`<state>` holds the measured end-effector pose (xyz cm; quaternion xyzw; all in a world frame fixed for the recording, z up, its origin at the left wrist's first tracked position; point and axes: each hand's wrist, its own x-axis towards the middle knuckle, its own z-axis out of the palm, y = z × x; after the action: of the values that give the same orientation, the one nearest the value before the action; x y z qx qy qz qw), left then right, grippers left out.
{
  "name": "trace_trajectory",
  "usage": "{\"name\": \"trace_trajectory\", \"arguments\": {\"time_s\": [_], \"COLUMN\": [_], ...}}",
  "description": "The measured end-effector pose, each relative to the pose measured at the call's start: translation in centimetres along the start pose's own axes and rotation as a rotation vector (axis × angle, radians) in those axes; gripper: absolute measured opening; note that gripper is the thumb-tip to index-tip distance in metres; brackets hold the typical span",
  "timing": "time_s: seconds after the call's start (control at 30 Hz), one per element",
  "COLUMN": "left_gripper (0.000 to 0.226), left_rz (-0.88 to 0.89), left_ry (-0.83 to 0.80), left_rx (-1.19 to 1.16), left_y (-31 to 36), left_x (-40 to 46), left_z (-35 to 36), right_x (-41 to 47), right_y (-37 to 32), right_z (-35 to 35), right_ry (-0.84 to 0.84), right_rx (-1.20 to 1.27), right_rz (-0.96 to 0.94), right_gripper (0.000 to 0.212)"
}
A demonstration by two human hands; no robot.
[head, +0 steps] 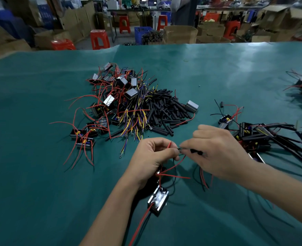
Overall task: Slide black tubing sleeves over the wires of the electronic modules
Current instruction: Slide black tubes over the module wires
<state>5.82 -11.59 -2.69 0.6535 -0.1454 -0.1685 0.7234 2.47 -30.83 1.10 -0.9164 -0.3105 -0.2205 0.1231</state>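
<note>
Near the frame's centre, the left hand [153, 158] pinches thin red and black wires [171, 166]. The right hand [216, 151] pinches a short, matte black sleeve [196, 151] at their tips. Their shiny, boxy module [158, 199] lies below on the green desk [40, 174].

Two bare forearms reach in from the lower edge, no sleeve showing on either as far as the frame shows them, and the left hand [151, 157] and right hand [217, 151] wear no gloves, rings or watch.
</note>
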Motion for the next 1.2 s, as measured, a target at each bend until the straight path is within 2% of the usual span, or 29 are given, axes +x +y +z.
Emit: {"name": "trace_trajectory", "arguments": {"time_s": [0.17,0.23,0.27,0.37,0.53,0.6,0.63,0.67,0.7,0.73,0.83,0.87,0.93,1.03,1.2], "left_gripper": [0.022,0.021,0.021,0.023,0.021,0.019,0.018,0.016,0.015,0.016,0.022,0.023,0.022,0.015,0.006], "left_rz": [0.003,0.007,0.012,0.024,0.024,0.031,0.039,0.046,0.048,0.043,0.015,0.007,0.002,0.006,0.0], "left_ry": [-0.014,-0.02,-0.018,0.0,0.001,0.012,0.019,0.025,0.029,0.032,0.04,0.041,0.038,0.026,-0.012], "left_rx": [-0.003,0.002,-0.001,-0.02,0.01,0.007,0.002,-0.004,-0.009,-0.012,-0.008,-0.006,0.004,-0.006,0.005], "left_y": [0.0,-0.1,-0.1,-0.1,-0.4,-0.4,-0.4,-0.3,-0.3,-0.2,-0.2,-0.1,0.0,0.1,0.1], "left_x": [0.0,0.0,0.0,-0.1,-0.1,-0.1,-0.1,-0.1,-0.1,-0.1,0.0,0.1,0.1,0.0,0.0], "left_z": [0.0,0.1,0.1,0.0,0.3,0.3,0.3,0.2,0.2,0.3,0.3,0.3,0.2,0.2,0.0], "right_x": [-0.5,-0.2,0.1,1.2,1.7,1.4,1.1,1.0,0.7,0.3,-0.3,-0.1,0.2,0.5,1.5], "right_y": [-0.1,-0.3,-0.5,-0.8,-0.2,-0.5,-0.6,-0.9,-1.0,-1.0,-0.6,-0.5,-0.4,0.0,0.0], "right_z": [0.6,0.6,0.4,0.4,1.3,1.6,1.8,1.8,1.8,1.6,0.4,-0.1,-0.6,-0.6,-1.6], "right_ry": [0.024,-0.029,-0.063,-0.106,-0.138,-0.14,-0.135,-0.119,-0.092,-0.064,-0.024,-0.045,-0.089,-0.13,-0.219], "right_rx": [-0.165,-0.157,-0.095,0.274,1.208,1.434,1.494,1.496,1.396,1.18,0.246,0.088,-0.052,-0.188,-0.198], "right_rz": [-0.062,-0.074,-0.02,0.411,1.212,1.366,1.375,1.335,1.235,1.063,0.396,0.259,0.072,-0.077,-0.107], "right_gripper": [0.011,0.016,0.016,0.018,0.019,0.015,0.009,0.006,0.007,0.009,0.013,0.017,0.012,0.019,0.015]}}
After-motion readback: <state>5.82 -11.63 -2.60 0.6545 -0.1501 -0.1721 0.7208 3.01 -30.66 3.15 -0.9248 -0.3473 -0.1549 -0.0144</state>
